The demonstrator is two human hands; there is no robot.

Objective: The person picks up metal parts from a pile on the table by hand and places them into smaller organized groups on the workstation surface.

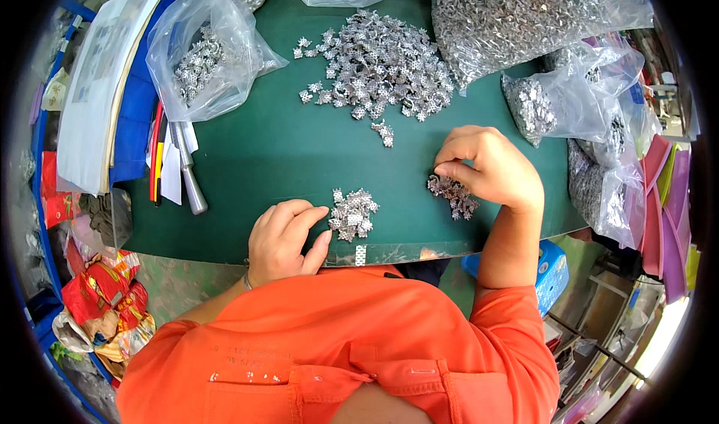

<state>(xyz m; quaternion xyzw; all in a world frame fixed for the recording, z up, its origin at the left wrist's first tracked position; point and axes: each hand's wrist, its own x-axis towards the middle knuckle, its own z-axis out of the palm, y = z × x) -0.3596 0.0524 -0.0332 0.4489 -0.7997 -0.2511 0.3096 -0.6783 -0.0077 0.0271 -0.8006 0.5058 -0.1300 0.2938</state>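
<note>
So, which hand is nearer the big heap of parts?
Right. In view, the right hand is just below and right of the heap; the left hand is farther off, below and left.

A green bench is flanked at left by a blue rack; below it, a worn greenish floor and 1 blue stool are partly seen.
</note>
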